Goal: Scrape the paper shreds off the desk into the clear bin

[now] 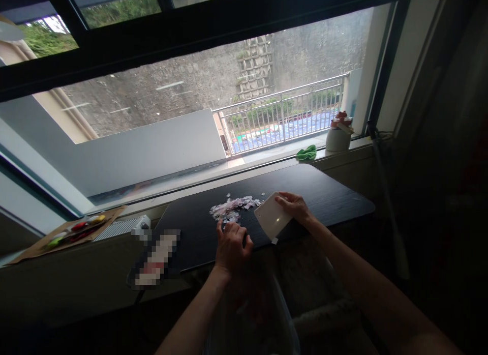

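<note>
On the dark table a loose pile of small torn paper scraps (231,208) lies in front of me. My left hand (232,243) rests at the table's near edge, just on my side of the pile, fingers apart and slightly bent, with nothing visible in it. My right hand (295,206) grips the upper edge of a flat white panel with rounded corners (272,217), tilted to the right of the pile. Its exact kind does not show. A single paper scrap (275,240) is at the panel's lower corner, by the table edge.
Below the black table (324,192) is a clear plastic bin (284,306), dim inside. A green cloth (306,152) and a pale jug with a reddish lid (338,134) stand on the windowsill. At left lie a blurred-out item (158,258) and brown cardboard (41,245) holding colourful things.
</note>
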`<action>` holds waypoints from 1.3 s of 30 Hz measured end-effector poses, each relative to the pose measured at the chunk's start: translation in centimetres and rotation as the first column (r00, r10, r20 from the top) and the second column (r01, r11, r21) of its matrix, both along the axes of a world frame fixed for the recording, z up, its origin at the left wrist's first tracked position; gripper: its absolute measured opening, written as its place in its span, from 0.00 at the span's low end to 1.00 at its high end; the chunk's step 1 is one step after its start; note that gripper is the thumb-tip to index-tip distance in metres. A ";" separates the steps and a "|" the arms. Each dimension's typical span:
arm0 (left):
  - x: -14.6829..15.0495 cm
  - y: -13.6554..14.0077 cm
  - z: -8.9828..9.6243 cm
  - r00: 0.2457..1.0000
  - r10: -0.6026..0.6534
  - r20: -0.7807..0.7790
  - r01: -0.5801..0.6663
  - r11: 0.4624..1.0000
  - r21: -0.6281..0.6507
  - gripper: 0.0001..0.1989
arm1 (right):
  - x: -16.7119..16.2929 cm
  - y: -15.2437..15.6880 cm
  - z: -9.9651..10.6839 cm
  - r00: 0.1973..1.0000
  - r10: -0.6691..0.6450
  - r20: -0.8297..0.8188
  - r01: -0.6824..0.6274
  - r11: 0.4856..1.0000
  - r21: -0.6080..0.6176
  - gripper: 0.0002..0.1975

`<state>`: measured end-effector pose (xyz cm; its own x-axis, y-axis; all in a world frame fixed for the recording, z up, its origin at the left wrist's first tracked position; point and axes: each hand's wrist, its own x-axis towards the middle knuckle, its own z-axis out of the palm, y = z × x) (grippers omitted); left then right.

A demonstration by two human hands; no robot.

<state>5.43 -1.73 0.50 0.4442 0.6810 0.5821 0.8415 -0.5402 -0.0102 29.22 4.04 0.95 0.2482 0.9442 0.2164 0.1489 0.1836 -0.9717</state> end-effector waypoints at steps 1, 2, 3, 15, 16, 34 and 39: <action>0.0 0.0 0.0 1.000 -0.001 0.003 0.001 1.000 -0.001 0.04 | 0.0 0.0 0.0 1.000 -0.004 -0.001 0.004 1.000 0.001 0.22; 0.0 0.0 0.0 1.000 -0.001 0.005 0.001 1.000 -0.002 0.04 | 0.0 -0.1 0.0 1.000 -0.013 -0.001 0.013 1.000 0.002 0.23; 0.0 0.0 0.0 1.000 -0.001 0.006 0.001 1.000 -0.005 0.04 | 0.0 -0.1 0.0 1.000 -0.027 -0.002 0.027 1.000 0.003 0.24; 0.0 0.0 0.0 1.000 0.005 0.007 -0.005 1.000 -0.010 0.05 | 0.2 0.0 -0.2 0.996 -0.093 0.011 0.093 0.996 -0.002 0.25; 0.0 0.0 0.1 1.000 0.006 0.005 -0.006 1.000 -0.010 0.05 | 0.2 -0.1 -0.2 0.996 -0.089 0.006 0.089 0.996 -0.001 0.25; -4.5 1.3 1.1 0.927 0.183 0.328 -0.170 0.983 -0.069 0.05 | 0.0 0.2 0.2 0.995 -0.036 0.094 0.034 0.999 0.023 0.22; -5.7 1.0 0.1 0.938 0.224 0.264 -0.201 0.973 -0.110 0.04 | -3.3 0.9 0.2 0.995 0.095 0.031 -0.096 0.995 0.025 0.21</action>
<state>-0.28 -0.69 0.64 0.1158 0.7916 0.5999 0.9011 -0.3379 0.2719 25.92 4.92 1.15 0.1503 0.9571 0.2477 0.1586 0.2240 -0.9616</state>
